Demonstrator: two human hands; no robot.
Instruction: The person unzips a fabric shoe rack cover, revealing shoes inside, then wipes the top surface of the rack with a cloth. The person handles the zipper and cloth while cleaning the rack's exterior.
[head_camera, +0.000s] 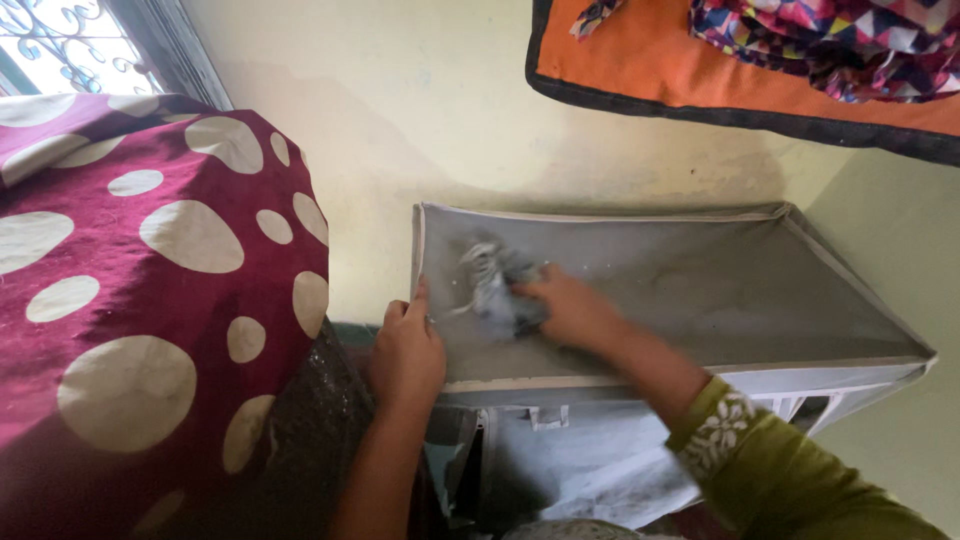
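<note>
Closest to the camera, a green sleeve (770, 470) with a white flower trim covered the right arm, which reached out over the grey fabric cabinet (700, 290). Below the cabinet's front edge hung its pale front flap (590, 460). At the cabinet's front left corner, the left hand (405, 355) was closed around the edge, with its thumb lying on the top and its fingers curled under. To the left of the cabinet stood something big covered by a dark red cloth with cream spots (150, 300).

A bit further back, on the left part of the cabinet's flat top, the right hand (570, 310) was pressed down on a crumpled grey-blue rag (495, 290), its fingers closed over the rag's right side. The rag looked blurry. The rest of the cabinet top was dusty grey with small pale specks.

Behind the cabinet was a pale yellow wall (420, 110). Higher up than the cabinet, an orange mat with a dark border (650, 70) showed, with colourful patterned cloth (830, 40) lying on it. Far off to the cabinet's upper left was a window with a curly metal grille (60, 40).
</note>
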